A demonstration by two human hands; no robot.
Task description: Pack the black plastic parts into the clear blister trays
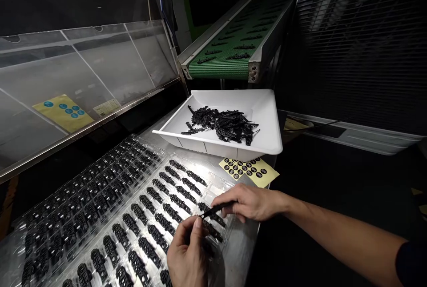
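Observation:
My right hand (248,201) pinches one end of a thin black plastic part (213,209) just above the near right corner of a clear blister tray (100,216). At the part's other end, my left hand (188,251) has its thumb and fingers closed on it. The tray holds rows of several matching black parts in its pockets. Both hands hover over the tray's lower right pockets.
A white bin (267,118) with a heap of loose black parts (223,125) stands behind the tray. A yellow sticker sheet (263,173) lies beside it. A green conveyor (230,51) carrying more parts slopes up behind. A clear angled shield (83,69) rises at left.

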